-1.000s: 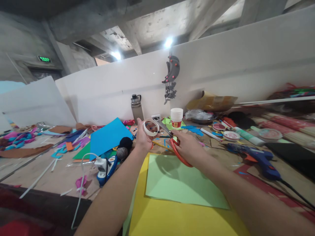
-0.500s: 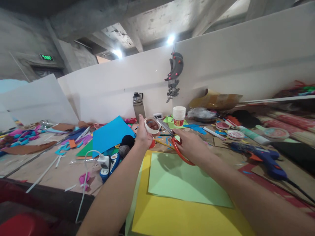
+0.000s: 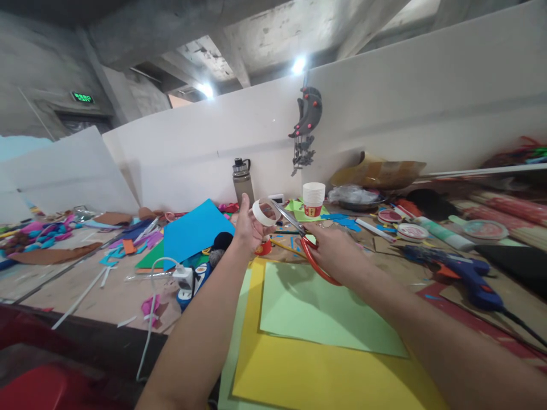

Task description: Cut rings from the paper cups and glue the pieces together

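Observation:
My left hand is raised over the table and grips a white roll of tape between thumb and fingers. My right hand is closed around the red handles of a pair of scissors. The metal blades point up and left, and their tips touch the tape roll. Below both hands lies a light green sheet on top of a yellow sheet.
A blue glue gun with a black cord lies to the right. A stack of paper cups and a grey bottle stand by the white back wall. A blue sheet, paper scraps and a white charger lie left.
The tape roll has turned in my left hand and the scissor blades have stayed against it. The view has shifted slightly to the left; both hands keep nearly the same place.

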The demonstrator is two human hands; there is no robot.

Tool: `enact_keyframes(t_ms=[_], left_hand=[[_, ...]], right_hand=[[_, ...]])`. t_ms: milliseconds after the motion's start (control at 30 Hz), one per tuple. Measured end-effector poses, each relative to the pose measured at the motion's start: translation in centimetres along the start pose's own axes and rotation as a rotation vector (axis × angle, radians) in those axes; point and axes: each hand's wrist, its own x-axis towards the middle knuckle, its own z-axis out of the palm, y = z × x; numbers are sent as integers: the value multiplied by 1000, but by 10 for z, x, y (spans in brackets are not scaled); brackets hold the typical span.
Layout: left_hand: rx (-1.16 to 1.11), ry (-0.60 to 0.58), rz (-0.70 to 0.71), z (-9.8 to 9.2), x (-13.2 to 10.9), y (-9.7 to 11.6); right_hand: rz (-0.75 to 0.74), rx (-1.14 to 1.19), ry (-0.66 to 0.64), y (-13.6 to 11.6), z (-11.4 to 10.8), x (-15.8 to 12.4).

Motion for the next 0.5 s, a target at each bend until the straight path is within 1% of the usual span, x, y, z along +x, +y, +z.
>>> enact_keyframes(t_ms=[200,367,500], left_hand=[[35,-43,155,7,-2,-6],[6,-25,159,7,-1,-8],[-38,-53,186,12,-2,-15]], right_hand=[[1,4,26,1,-2,0],[-45,53,87,3,-1,-2],[-18,54,82,4,2,-1]])
